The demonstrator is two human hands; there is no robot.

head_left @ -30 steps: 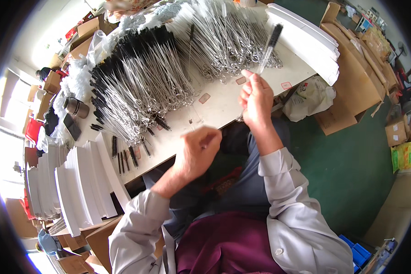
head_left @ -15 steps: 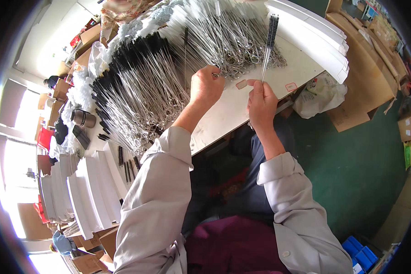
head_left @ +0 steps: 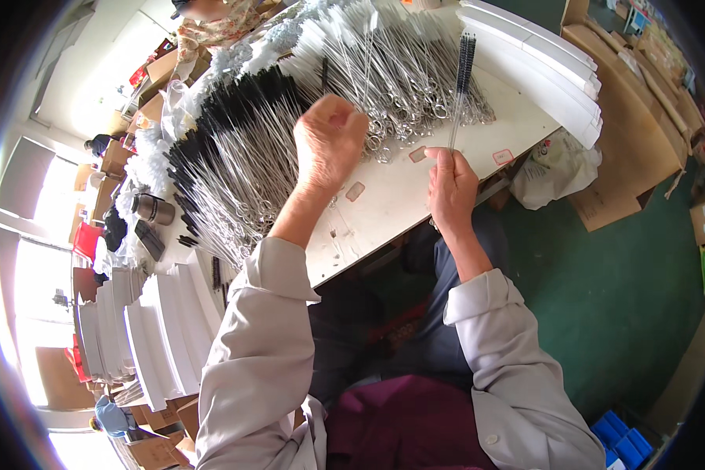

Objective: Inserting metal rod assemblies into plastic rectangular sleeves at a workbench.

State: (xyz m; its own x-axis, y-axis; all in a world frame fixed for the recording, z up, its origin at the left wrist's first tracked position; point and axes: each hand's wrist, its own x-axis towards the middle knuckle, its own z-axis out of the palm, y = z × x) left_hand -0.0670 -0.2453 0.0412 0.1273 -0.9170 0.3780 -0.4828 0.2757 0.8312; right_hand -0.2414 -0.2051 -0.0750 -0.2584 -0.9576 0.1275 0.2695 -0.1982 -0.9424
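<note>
My right hand (head_left: 453, 188) is closed round the wire stems of a few thin straw brushes (head_left: 463, 70), their black bristles pointing up and away. My left hand (head_left: 329, 145) is a loose fist over the piles, fingers curled, and I cannot make out whether anything is in it. Just beyond it stands a black bristle head (head_left: 325, 74). Left of that hand lies a big heap of black-bristled brushes (head_left: 242, 157) with looped wire ends toward me. Farther right is a heap of white-bristled brushes (head_left: 391, 70), its loops also facing me.
The white table (head_left: 384, 204) carries small paper labels (head_left: 355, 192). White folded card stacks lie at the far right (head_left: 532, 66) and left (head_left: 164, 329). A white plastic bag (head_left: 556, 168) and a cardboard box (head_left: 627, 133) are right of the table. A person (head_left: 211, 31) is across it.
My left hand has moved left, away from the white heap's loops toward the black heap, uncovering a label on the table. My right hand keeps hold of its brushes; the view has shifted slightly.
</note>
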